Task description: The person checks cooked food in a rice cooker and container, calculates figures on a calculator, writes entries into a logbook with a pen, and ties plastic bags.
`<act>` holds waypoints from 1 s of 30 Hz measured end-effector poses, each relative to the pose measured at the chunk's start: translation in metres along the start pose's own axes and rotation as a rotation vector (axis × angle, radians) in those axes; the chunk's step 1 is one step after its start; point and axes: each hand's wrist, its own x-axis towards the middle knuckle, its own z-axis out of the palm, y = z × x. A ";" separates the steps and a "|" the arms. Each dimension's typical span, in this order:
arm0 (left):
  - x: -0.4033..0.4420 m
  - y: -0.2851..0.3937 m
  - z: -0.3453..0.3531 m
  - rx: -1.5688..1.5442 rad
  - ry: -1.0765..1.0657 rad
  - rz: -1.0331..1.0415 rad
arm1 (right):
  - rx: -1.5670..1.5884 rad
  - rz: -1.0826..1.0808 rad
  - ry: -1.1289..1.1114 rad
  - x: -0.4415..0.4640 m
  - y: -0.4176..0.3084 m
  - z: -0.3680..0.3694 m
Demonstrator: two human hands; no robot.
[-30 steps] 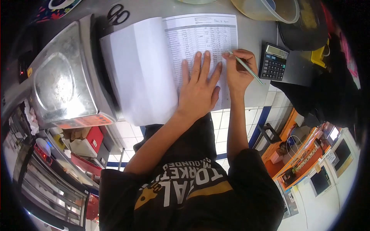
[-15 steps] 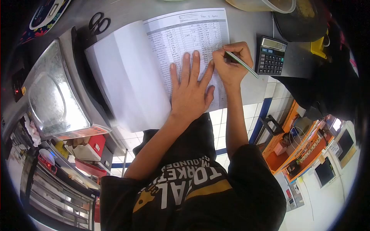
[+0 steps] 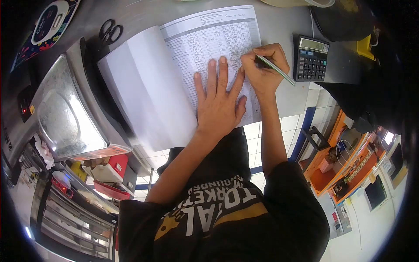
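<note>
One sheet (image 3: 205, 46) on the desk (image 3: 146, 13), pen (image 3: 279, 70) in play!
Left hand (image 3: 218, 107) lies flat, spread wide on the sheet; right hand (image 3: 263, 80) pinches the pen. Firm left pressure should keep strokes neat.

- Worktop (image 3: 144, 15): smooth metal, dull sheen.
- Printed sheet (image 3: 203, 41), reaching the worktop's near edge: matt paper.
- Pen (image 3: 277, 71): smooth, glossy.
- Scale pan (image 3: 61, 118), left along that edge: shiny, scuffed metal.
- Calculator (image 3: 311, 65): plastic.
</note>
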 end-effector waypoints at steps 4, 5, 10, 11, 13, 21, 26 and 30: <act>0.000 0.002 -0.002 0.016 0.000 -0.010 | -0.044 -0.013 0.001 0.001 0.000 -0.002; 0.000 0.002 -0.002 0.021 -0.004 -0.010 | -0.043 -0.012 0.004 0.000 0.000 -0.001; 0.000 0.001 -0.003 0.028 -0.011 -0.010 | -0.023 0.002 0.018 0.001 -0.003 0.000; 0.000 0.002 -0.003 0.031 -0.013 -0.011 | -0.022 0.000 0.019 0.000 -0.002 0.000; 0.000 0.002 -0.004 0.034 -0.015 -0.011 | 0.003 0.017 0.034 -0.001 -0.002 0.001; 0.001 0.003 -0.006 0.028 -0.018 -0.010 | -0.005 0.012 0.085 0.001 -0.003 0.004; 0.001 0.003 -0.005 0.023 -0.016 -0.006 | -0.042 0.037 0.066 0.000 -0.005 0.002; 0.001 0.002 -0.003 0.004 -0.006 0.005 | -0.004 0.012 0.080 0.002 -0.004 0.004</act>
